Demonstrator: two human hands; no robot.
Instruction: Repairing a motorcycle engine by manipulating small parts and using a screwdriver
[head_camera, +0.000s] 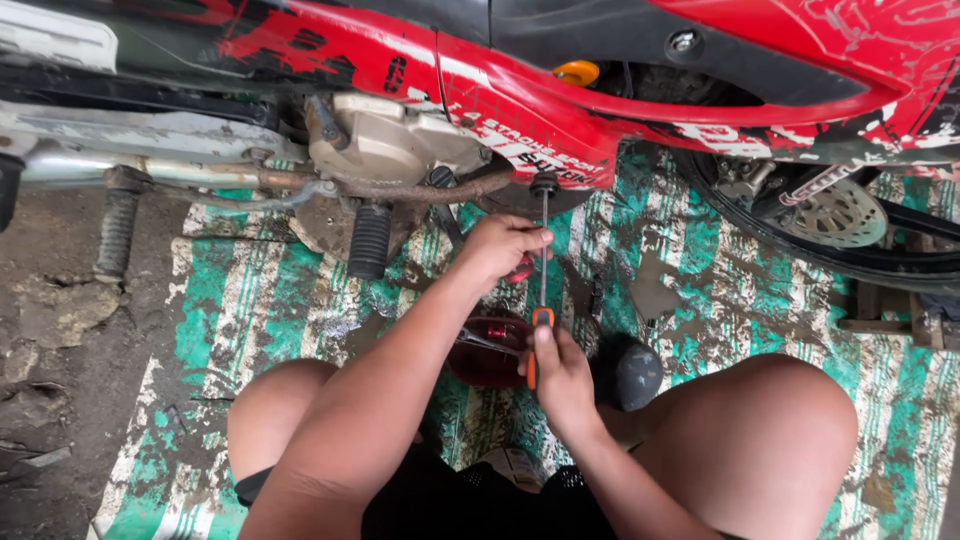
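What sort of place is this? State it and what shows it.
Probably an informal motorbike repair spot: a red motorbike stands on a dirty striped mat over bare ground, and the right hand holds a screwdriver.

I see a red motorcycle (520, 110) filling the top of the frame, its engine case (385, 140) at upper centre and its front wheel (850, 225) at upper right. At centre, my right hand (560, 375) grips the orange handle of a long screwdriver (542, 300). The shaft runs straight up to a black fitting (544, 184) at the lower edge of the red fairing. My left hand (500, 248) closes around the shaft near its middle. Just below the left hand sits a red container (485, 352), partly hidden by my forearm. A green-and-white striped mat (700, 290) covers the ground beneath. My bare knees occupy the lower frame.
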